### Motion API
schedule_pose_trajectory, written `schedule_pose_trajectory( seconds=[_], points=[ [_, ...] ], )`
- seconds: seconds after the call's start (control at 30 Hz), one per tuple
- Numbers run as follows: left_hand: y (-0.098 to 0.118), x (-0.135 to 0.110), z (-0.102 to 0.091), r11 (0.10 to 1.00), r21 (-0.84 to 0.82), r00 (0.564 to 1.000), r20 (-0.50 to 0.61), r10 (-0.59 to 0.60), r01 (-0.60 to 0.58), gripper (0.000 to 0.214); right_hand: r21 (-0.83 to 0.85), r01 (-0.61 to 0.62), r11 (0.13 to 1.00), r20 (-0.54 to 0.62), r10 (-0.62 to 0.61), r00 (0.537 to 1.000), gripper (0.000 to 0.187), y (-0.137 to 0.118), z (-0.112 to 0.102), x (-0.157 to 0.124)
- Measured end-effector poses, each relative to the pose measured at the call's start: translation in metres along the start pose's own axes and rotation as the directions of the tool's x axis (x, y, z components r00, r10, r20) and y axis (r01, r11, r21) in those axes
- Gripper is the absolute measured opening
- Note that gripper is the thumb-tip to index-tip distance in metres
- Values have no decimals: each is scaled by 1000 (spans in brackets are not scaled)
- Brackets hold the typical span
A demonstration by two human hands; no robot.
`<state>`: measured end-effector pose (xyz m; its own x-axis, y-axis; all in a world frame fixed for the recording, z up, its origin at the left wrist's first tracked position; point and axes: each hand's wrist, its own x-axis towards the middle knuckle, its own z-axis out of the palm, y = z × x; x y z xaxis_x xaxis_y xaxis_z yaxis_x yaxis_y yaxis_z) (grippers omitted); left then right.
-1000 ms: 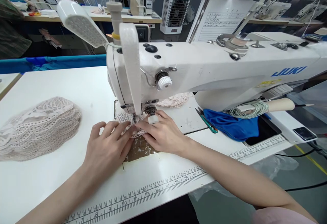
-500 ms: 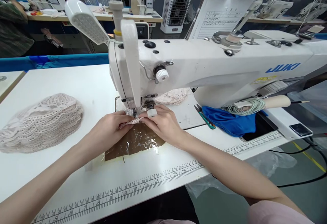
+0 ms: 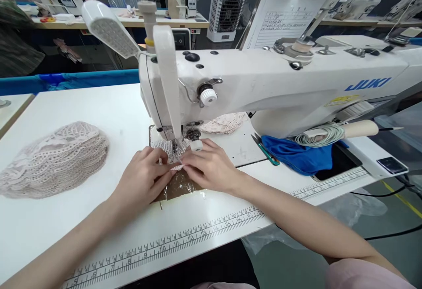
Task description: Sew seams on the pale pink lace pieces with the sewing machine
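My left hand (image 3: 145, 174) pinches the near edge of a piece of pale pink lace (image 3: 177, 167) just in front of the needle. From the other side my right hand (image 3: 211, 166) grips the same lace, its fingers close to my left fingertips. More of the lace spreads, gathered, under the presser foot of the white sewing machine (image 3: 263, 78). Below my hands lies a shiny brown patch (image 3: 184, 187) on the table. To the left rests a thick stack of lace pieces (image 3: 59, 159). Another lace bundle (image 3: 224, 123) lies behind the needle, partly hidden by the machine.
Right of the needle plate are green-handled snips (image 3: 265, 150), a blue cloth (image 3: 296, 155) and a coil of pale cord (image 3: 319, 135). A printed ruler (image 3: 178, 243) runs along the front edge of the white table. Other sewing machines and an air cooler (image 3: 229, 9) stand behind.
My left hand has moved slightly nearer and right, its fingers now bunched by my right fingertips. More gathered lace shows around the presser foot, and less of it hangs between my hands.
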<state>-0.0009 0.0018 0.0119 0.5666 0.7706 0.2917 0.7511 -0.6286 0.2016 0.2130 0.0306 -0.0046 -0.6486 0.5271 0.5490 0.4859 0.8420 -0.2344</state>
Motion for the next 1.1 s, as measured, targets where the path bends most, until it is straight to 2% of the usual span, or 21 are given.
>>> schedule_pose_trajectory(
  seconds=[0.07, 0.13, 0.23, 0.8, 1.1],
  points=[
    [7, -7, 7, 989, 141, 994, -92, 56, -43, 24, -23, 71, 997, 20, -71, 997, 20, 0, -1, -2],
    [13, -12, 11, 959, 273, 982, -150, 115, -70, 24, -51, 122, 991, 45, -120, 992, 19, -1, -1, -4],
    [19, -14, 11, 925, 368, 977, -140, 160, -99, 26, -90, 149, 985, 61, -143, 988, 21, -1, -1, -4],
    [11, -6, 12, 931, 355, 982, -132, 136, -81, 27, -160, 182, 970, 10, -183, 983, 19, 6, 6, -2],
    [-2, 0, 16, 910, 407, 982, -130, 139, -75, 27, -264, 144, 954, 60, -133, 989, 23, 13, 10, 4]
  ],
)
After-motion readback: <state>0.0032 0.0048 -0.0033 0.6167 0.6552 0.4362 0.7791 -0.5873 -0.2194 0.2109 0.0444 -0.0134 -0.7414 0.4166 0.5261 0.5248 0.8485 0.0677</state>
